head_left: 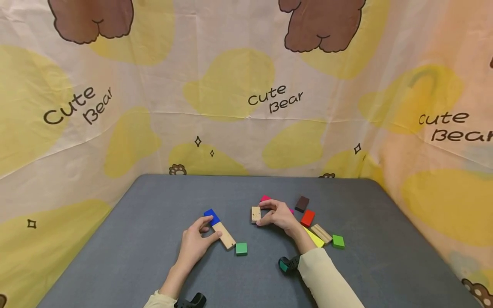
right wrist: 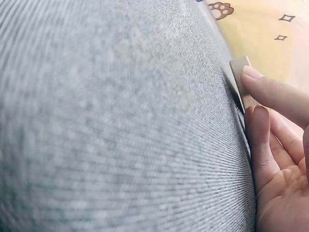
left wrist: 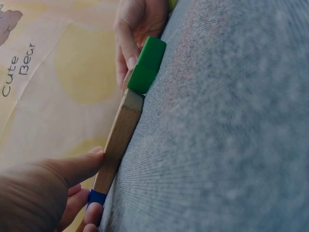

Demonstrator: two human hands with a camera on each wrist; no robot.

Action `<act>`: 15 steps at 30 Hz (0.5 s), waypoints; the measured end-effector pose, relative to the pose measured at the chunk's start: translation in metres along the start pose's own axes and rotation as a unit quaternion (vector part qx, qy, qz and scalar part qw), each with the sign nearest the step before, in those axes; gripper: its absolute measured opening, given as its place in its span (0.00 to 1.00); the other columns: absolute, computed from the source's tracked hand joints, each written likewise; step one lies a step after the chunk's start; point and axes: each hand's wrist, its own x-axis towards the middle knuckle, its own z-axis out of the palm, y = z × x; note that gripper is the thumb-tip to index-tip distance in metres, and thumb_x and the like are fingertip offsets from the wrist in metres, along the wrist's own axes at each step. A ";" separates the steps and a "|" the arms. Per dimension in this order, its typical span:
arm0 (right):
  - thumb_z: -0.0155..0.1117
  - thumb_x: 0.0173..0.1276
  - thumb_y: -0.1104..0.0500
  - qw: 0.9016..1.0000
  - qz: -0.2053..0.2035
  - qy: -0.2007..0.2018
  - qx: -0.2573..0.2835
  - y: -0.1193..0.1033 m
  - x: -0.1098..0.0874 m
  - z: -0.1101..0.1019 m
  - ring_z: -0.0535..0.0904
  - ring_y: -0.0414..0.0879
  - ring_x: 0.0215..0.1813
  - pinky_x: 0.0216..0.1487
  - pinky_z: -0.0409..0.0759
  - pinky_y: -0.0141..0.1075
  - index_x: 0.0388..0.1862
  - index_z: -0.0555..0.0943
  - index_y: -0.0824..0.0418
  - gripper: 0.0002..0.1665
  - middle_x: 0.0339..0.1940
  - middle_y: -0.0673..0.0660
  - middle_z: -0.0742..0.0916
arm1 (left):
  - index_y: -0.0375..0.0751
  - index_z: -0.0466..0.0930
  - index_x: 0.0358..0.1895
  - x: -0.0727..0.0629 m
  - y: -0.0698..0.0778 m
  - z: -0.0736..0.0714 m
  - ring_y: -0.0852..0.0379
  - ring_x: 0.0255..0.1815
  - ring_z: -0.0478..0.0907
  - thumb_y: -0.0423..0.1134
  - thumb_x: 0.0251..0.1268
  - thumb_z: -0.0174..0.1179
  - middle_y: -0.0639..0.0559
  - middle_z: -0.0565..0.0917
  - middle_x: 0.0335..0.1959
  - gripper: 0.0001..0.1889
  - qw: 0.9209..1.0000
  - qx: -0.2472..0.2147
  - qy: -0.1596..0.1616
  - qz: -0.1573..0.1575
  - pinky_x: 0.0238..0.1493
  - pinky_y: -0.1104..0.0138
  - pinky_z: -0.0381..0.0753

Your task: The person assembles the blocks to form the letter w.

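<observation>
At the head view's lower centre, the right hand (head_left: 280,216) pinches a pale, flecked wooden block (head_left: 256,215), long axis running up-frame; the left hand (head_left: 195,244) grasps a blue block (head_left: 215,218) and plain wooden bar (head_left: 226,237) slanting down-right.

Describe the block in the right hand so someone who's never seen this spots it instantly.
Find the gray table, then the right hand over it. Its thumb and fingers pinch a small block. That block is bare wood, unlike the blue block, and looks shorter than the long wood block by the left hand.
</observation>
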 end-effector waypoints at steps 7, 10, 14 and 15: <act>0.81 0.47 0.67 1.000 0.002 0.004 -0.001 -0.001 -0.002 0.001 0.84 0.49 0.31 0.45 0.78 0.37 0.56 0.79 0.63 0.34 0.46 0.60 0.85 | 0.39 0.79 0.61 0.000 -0.001 0.001 0.46 0.50 0.80 0.41 0.53 0.75 0.42 0.80 0.58 0.30 1.000 -0.001 -0.002 0.000 0.51 0.48 0.76; 0.82 0.47 0.66 1.000 -0.002 0.012 -0.012 -0.001 -0.002 0.003 0.81 0.47 0.28 0.40 0.77 0.36 0.55 0.80 0.63 0.34 0.46 0.60 0.85 | 0.39 0.79 0.61 0.000 -0.001 0.000 0.46 0.50 0.80 0.41 0.53 0.75 0.42 0.81 0.58 0.30 1.000 -0.002 -0.002 0.001 0.51 0.48 0.76; 0.83 0.46 0.65 0.999 -0.011 0.029 -0.032 -0.003 -0.004 0.007 0.76 0.46 0.25 0.33 0.73 0.35 0.55 0.80 0.63 0.34 0.47 0.58 0.84 | 0.39 0.79 0.61 0.000 -0.001 -0.001 0.46 0.50 0.80 0.41 0.53 0.75 0.41 0.80 0.58 0.30 1.000 -0.005 -0.002 0.004 0.51 0.48 0.76; 0.83 0.46 0.64 0.999 -0.012 0.035 -0.037 -0.004 -0.005 0.009 0.75 0.46 0.25 0.33 0.72 0.35 0.55 0.80 0.63 0.35 0.47 0.58 0.84 | 0.39 0.79 0.61 0.000 -0.001 -0.001 0.45 0.50 0.80 0.41 0.53 0.75 0.41 0.80 0.58 0.30 1.000 -0.005 -0.001 0.004 0.51 0.48 0.76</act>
